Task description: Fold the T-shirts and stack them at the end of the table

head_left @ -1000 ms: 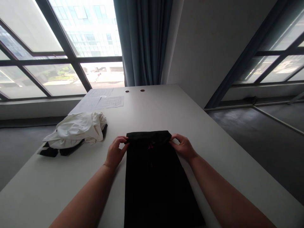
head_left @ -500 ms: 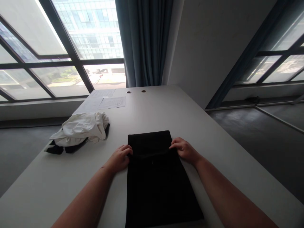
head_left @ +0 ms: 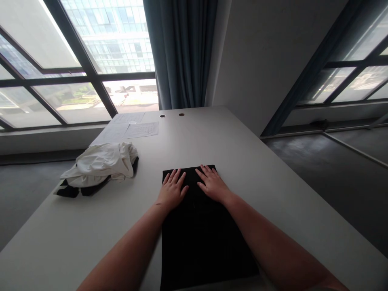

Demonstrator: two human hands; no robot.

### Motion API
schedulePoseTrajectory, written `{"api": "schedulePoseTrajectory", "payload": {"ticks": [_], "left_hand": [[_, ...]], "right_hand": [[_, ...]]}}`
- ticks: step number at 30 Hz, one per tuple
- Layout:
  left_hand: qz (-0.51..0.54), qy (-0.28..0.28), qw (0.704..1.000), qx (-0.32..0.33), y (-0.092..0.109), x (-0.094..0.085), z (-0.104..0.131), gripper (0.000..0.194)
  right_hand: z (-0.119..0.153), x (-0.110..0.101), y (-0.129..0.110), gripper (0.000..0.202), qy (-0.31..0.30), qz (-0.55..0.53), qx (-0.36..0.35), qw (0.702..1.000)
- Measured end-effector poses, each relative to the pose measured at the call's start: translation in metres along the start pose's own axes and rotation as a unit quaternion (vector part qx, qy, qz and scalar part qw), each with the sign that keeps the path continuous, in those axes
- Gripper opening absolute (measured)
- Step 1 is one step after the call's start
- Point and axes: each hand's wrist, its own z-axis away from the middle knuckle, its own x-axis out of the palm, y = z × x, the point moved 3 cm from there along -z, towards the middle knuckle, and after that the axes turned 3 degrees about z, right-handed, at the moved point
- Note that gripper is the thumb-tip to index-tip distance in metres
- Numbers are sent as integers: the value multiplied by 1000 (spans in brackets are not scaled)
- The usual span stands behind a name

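A black folded cloth [head_left: 206, 246] lies flat on the white table [head_left: 127, 238], reaching toward me at the lower middle. On its far left part rests my left hand [head_left: 173, 189], palm down with fingers spread. My right hand [head_left: 213, 185] lies spread on the far right part of the same cloth, fingertips near its far edge. Neither hand grips anything. A small gap of black fabric shows between the two hands.
A crumpled white garment [head_left: 104, 161] with black parts [head_left: 68, 191] lies at the table's left side. Behind it are paper sheets [head_left: 141, 129]. Two round holes [head_left: 162, 116] sit near the far edge, before a blue curtain [head_left: 182, 56] and windows.
Both hands have let go of the cloth's side edges, moved inward and slightly forward, and now lie with fingers spread on top of it. The view has shifted slightly.
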Motion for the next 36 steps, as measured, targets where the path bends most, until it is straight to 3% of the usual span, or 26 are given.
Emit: {"api": "schedulePoseTrajectory", "payload": {"ticks": [4, 10, 17, 20, 23, 28, 32, 36], "left_hand": [[-19, -19, 999, -18, -6, 5, 6, 60], [-34, -36, 998, -49, -5, 2, 3, 63], [14, -62, 998, 11, -20, -6, 16, 58], [72, -74, 994, 27, -33, -17, 37, 58], [118, -50, 992, 8, -43, -31, 67, 57], [130, -19, 991, 3, -35, -53, 122, 55], [114, -27, 992, 56, -14, -63, 158, 48], [103, -84, 985, 110, 5, -66, 184, 61]], "right_hand": [[1, 7, 13, 66, -23, 23, 27, 999], [-3, 4, 8, 69, -38, 30, 47, 998], [20, -11, 23, 58, -10, -106, -27, 994], [44, -21, 34, 54, 22, -189, -30, 981], [72, -32, 39, 58, 71, -233, -23, 970], [119, -48, 30, 53, 134, -245, -29, 960], [156, -56, 11, 43, 109, -237, -69, 963], [191, -60, -9, 45, 33, -216, -125, 968]]}}
